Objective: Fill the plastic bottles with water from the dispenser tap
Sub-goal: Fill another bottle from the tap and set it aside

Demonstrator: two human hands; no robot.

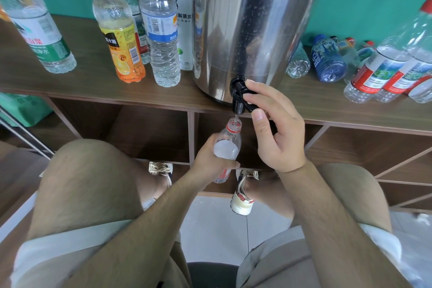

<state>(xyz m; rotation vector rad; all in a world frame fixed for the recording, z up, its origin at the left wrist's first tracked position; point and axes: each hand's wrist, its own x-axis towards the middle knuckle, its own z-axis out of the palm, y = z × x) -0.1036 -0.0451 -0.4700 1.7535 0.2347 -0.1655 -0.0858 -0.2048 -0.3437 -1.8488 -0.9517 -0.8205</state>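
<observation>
Below the bench (pixel 93 82) edge, left hand (pixel 210 159) wraps the bottle (pixel 228 145), mouth held right under the tap (pixel 238 98) to catch the stream; right hand (pixel 273 128) pinches the lever (pixel 249 107) so water runs.

The dispenser (pixel 245 18) stands on the tabletop (pixel 93 82), with upright bottles (pixel 161 30) to its left and lying bottles (pixel 327 61) to its right. Directly below its front tap (pixel 239 98) is an open bottle (pixel 228 145).
</observation>
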